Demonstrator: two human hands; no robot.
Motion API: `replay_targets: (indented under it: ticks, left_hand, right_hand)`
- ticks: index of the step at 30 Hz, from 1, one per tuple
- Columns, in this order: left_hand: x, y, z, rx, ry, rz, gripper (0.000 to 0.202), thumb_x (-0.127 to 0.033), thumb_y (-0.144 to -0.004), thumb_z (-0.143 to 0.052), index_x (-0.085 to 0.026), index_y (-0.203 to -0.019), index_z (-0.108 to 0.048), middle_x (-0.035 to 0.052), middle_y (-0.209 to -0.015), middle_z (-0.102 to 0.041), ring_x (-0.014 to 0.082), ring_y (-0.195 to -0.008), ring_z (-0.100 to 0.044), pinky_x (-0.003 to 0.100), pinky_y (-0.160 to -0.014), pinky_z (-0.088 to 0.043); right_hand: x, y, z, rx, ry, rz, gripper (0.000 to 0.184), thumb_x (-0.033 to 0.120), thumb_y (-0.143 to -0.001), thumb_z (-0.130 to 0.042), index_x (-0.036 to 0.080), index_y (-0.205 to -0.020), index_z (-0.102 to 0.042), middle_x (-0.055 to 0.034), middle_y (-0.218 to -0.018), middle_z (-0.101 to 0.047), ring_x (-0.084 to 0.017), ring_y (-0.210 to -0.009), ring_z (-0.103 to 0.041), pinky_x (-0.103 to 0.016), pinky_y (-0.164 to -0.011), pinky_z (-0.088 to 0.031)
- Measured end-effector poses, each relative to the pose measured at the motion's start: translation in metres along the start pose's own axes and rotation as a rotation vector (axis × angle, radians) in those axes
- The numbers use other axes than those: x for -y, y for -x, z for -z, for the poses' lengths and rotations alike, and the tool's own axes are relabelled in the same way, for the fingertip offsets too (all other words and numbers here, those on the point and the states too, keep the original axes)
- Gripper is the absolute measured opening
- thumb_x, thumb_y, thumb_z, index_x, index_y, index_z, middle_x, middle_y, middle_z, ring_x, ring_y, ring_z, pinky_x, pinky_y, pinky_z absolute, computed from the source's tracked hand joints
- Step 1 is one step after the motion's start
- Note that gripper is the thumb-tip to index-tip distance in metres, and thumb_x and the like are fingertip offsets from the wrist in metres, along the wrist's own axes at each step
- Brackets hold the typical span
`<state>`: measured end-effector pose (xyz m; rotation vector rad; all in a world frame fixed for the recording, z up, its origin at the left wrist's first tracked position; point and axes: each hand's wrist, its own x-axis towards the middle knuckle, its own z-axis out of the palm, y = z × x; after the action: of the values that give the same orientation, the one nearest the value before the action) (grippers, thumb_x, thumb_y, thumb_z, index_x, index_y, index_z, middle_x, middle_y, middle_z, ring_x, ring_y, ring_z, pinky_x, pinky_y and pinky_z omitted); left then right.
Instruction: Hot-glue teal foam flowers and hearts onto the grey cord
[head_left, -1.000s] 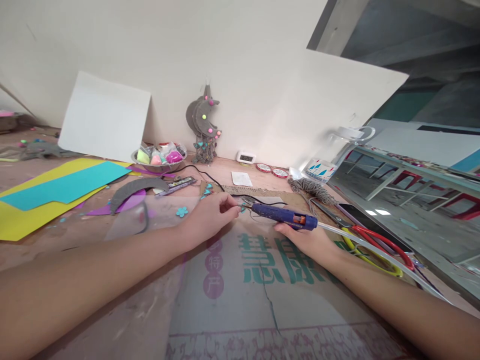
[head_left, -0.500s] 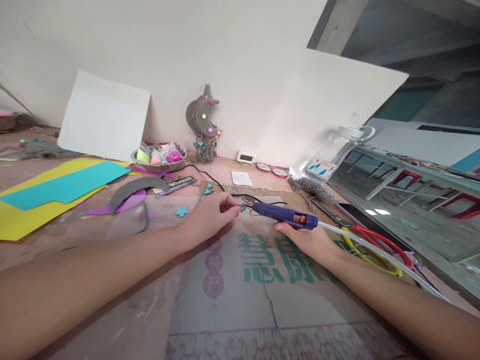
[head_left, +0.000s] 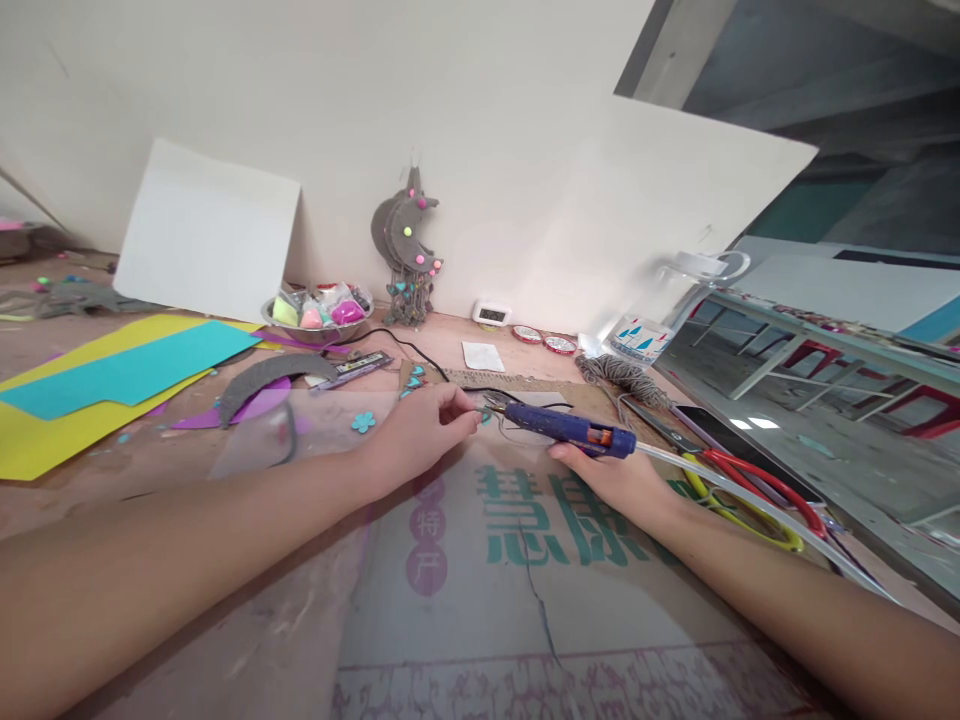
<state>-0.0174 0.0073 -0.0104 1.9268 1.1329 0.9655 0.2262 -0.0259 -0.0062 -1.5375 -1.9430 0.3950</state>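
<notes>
We're on a single head-worn camera, close in, peering forward and down between two forearms (head_left: 187, 560), across the bench (head_left: 529, 365) to the pale wall (head_left: 510, 150), the room beyond (head_left: 780, 400) slanting off at right

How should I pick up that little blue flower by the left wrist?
Try pinching two opposite petals of the blue flower, coming down from above on its left. It looks flat, so its lobed edge offers the best grip, and the left hand is close on its right.
</notes>
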Motion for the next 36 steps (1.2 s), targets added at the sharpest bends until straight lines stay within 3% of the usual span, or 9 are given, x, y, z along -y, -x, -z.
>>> replay_targets:
  ticks: [8,15,24,36]
  left_hand:
    - [0.002,0.001,0.0,0.004,0.003,-0.001,0.015,-0.033,-0.078,-0.052,-0.02,-0.078,-0.059,-0.004,-0.071,-0.064,0.0103,-0.061,-0.054,0.021,-0.056,-0.038]
    - [0.001,0.0,0.0,-0.007,-0.003,-0.007,0.014,-0.032,-0.078,-0.052,-0.02,-0.076,-0.059,-0.0038,-0.07,-0.063,0.0105,-0.06,-0.054,0.021,-0.055,-0.038]
    - [0.002,0.0,0.0,-0.006,-0.002,0.001,0.015,-0.034,-0.078,-0.052,-0.02,-0.078,-0.06,-0.0033,-0.07,-0.063,0.011,-0.059,-0.054,0.022,-0.055,-0.038]
    - [-0.001,0.0,0.001,-0.017,0.003,0.024,0.018,-0.035,-0.078,-0.052,-0.02,-0.079,-0.06,-0.002,-0.07,-0.064,0.0122,-0.06,-0.054,0.023,-0.055,-0.038]
  right_hand:
    - [0.002,-0.001,0.0,-0.02,-0.016,0.002,0.019,0.039,-0.075,-0.061,0.024,-0.085,-0.066,0.001,-0.075,-0.069,-0.019,-0.07,-0.065,-0.026,-0.061,-0.052]
    - [0.001,0.0,-0.001,0.042,-0.028,0.026,0.02,0.041,-0.077,-0.058,0.023,-0.084,-0.065,0.0008,-0.074,-0.068,-0.018,-0.069,-0.064,-0.025,-0.059,-0.051]
    - [0.004,-0.001,-0.001,-0.025,-0.015,-0.015,0.018,0.039,-0.075,-0.06,0.024,-0.082,-0.066,0.0016,-0.073,-0.069,-0.019,-0.069,-0.065,-0.026,-0.06,-0.053]
    - [0.007,0.0,0.0,-0.009,-0.045,-0.038,0.019,0.038,-0.075,-0.059,0.023,-0.084,-0.066,0.0003,-0.075,-0.069,-0.02,-0.071,-0.065,-0.03,-0.061,-0.053]
